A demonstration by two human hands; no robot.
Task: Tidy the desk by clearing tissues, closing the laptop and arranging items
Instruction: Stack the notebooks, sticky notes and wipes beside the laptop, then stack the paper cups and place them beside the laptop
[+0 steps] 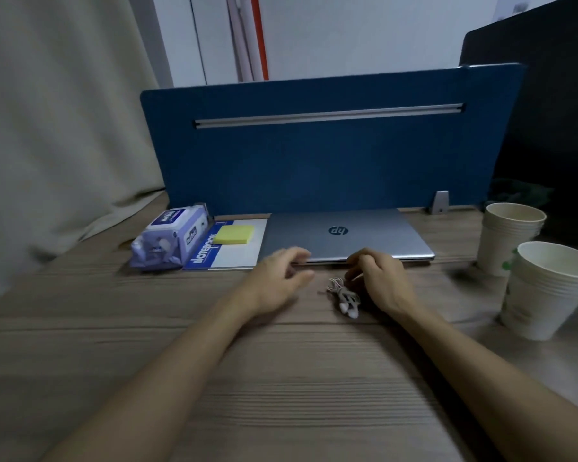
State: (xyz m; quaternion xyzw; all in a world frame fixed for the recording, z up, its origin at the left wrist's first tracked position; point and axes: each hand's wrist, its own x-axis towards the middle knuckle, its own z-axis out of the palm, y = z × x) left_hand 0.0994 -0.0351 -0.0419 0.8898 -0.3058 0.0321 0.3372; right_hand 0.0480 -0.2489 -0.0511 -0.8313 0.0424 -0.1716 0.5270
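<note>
My left hand (277, 281) and right hand (377, 278) hover loosely spread at the shut laptop (347, 236); at six o'clock lie earphones (346, 298) to coil neatly.

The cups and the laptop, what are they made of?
The cups look like paper: matte off-white walls with rolled rims, nested thinly in two stacks. The laptop looks like metal, or perhaps silver-painted plastic: its closed lid is smooth, grey and faintly shiny, with a dark round logo.
</note>
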